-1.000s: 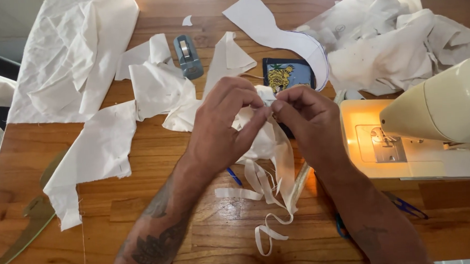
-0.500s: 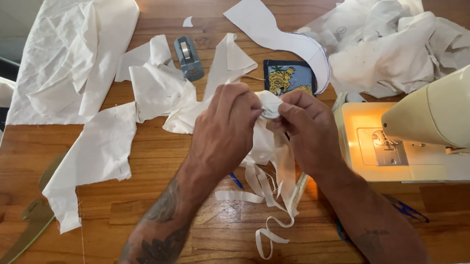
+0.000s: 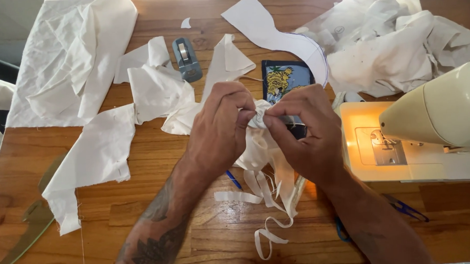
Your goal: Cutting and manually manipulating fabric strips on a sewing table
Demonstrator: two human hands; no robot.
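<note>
- The left hand and right hand meet above the middle of the wooden table, fingertips pinched shut on a bunched white fabric piece.
- Its strips dangle below both hands toward the table's near edge.
- A sewing machine stands at the right edge.

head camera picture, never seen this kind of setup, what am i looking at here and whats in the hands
The camera sits on a person's head and looks down at their own two bare hands over a wooden table. The left hand and right hand together pinch a small bunched piece of white cloth, with narrow strips hanging from it. Around them lie loose fabric pieces, a grey tape dispenser, a dark patch with a tiger picture and a curved paper pattern. At right stands a cream sewing machine with its lamp on.
</note>
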